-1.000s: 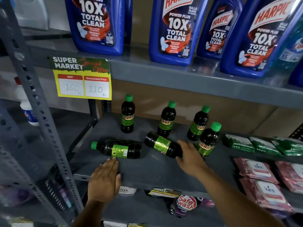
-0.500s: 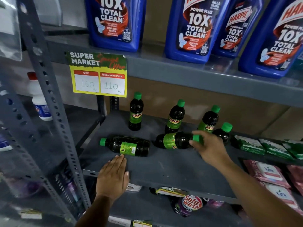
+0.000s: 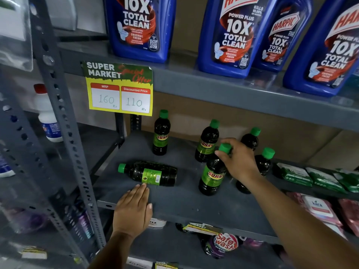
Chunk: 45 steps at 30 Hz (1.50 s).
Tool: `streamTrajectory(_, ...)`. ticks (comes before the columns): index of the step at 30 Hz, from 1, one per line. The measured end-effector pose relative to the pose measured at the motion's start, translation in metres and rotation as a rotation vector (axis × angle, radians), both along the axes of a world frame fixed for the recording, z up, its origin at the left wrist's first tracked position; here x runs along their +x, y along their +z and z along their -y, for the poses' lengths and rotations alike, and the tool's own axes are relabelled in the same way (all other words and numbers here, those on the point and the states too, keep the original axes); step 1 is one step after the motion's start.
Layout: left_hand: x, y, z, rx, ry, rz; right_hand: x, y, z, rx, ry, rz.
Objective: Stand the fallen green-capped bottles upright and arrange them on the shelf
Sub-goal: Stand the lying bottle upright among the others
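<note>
On the grey shelf (image 3: 184, 202) one dark green-capped bottle (image 3: 149, 173) lies on its side, cap pointing left. My left hand (image 3: 134, 208) rests flat on the shelf's front edge just below it, fingertips almost touching its label. My right hand (image 3: 239, 160) grips the neck of another bottle (image 3: 212, 175), which stands upright near the shelf's middle. Upright bottles stand behind: one at the back left (image 3: 161, 133), one at the back middle (image 3: 206, 141), one further right (image 3: 251, 137), and one (image 3: 265, 162) partly hidden by my right hand.
Green packets (image 3: 295, 174) and pink packets (image 3: 318, 208) lie on the shelf's right side. Large blue cleaner bottles (image 3: 231, 35) fill the shelf above. A yellow price tag (image 3: 119, 90) hangs from that shelf. A perforated grey upright (image 3: 64, 121) stands at left.
My right hand has lifted the fallen middle bottle by its cap end from lying to standing upright. The left hand and the left fallen bottle stayed put.
</note>
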<state>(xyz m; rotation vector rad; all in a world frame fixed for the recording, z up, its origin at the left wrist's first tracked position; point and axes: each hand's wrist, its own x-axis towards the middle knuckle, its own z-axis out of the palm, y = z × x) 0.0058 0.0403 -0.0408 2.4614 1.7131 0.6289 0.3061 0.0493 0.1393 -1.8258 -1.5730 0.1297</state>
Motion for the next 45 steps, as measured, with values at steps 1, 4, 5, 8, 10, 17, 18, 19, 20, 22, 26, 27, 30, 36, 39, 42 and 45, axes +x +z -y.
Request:
streamTrajectory(1,0.000,0.000,0.000,0.003,0.003,0.002,0.000,-0.001,0.000,-0.002,0.001,0.001)
streamTrajectory(4,0.000,-0.002,0.000,0.018,0.009,0.006,-0.003,-0.006,0.002,0.011,0.000,0.011)
streamTrajectory(5,0.000,-0.002,0.001,0.024,0.011,0.006,-0.005,-0.009,0.003,0.022,0.005,0.010)
streamTrajectory(8,0.000,-0.003,0.001,0.038,0.013,0.009,-0.012,-0.023,0.017,-0.013,0.052,-0.105)
streamTrajectory(10,0.000,-0.004,0.001,0.056,0.012,0.026,-0.015,-0.040,0.026,-0.082,0.124,-0.285)
streamTrajectory(17,-0.001,-0.003,0.001,0.099,-0.011,0.061,-0.008,-0.097,0.018,-0.193,-0.066,-0.409)
streamTrajectory(18,0.000,-0.004,0.000,0.101,-0.011,0.060,-0.008,-0.099,0.016,-0.193,-0.061,-0.424)
streamTrajectory(19,0.000,-0.004,0.000,0.102,-0.011,0.061,-0.008,-0.100,0.015,-0.195,-0.047,-0.440)
streamTrajectory(20,0.000,-0.004,0.000,0.101,-0.009,0.062,-0.008,-0.101,0.013,-0.199,-0.037,-0.455)
streamTrajectory(22,0.000,-0.003,0.000,0.086,-0.004,0.060,-0.008,-0.104,0.011,-0.187,-0.021,-0.444)
streamTrajectory(26,0.000,-0.003,0.000,0.064,-0.009,0.047,-0.013,-0.114,0.010,-0.138,-0.062,-0.387)
streamTrajectory(27,0.000,-0.003,0.000,0.061,-0.010,0.049,-0.014,-0.114,0.009,-0.136,-0.072,-0.386)
streamTrajectory(30,0.000,-0.003,-0.001,0.049,-0.012,0.053,-0.012,-0.113,0.004,-0.150,-0.061,-0.379)
streamTrajectory(36,-0.001,-0.004,0.000,0.044,-0.018,0.036,-0.050,-0.124,0.026,0.301,-0.216,0.094)
streamTrajectory(39,-0.002,-0.005,-0.001,0.064,-0.031,0.054,-0.085,-0.122,0.023,0.325,0.121,0.254)
streamTrajectory(42,-0.001,-0.008,-0.003,0.078,-0.034,0.068,-0.113,-0.109,0.001,0.079,0.283,0.398)
streamTrajectory(45,0.000,-0.012,-0.004,0.102,-0.042,0.075,-0.127,-0.099,-0.021,-0.235,0.347,0.492)
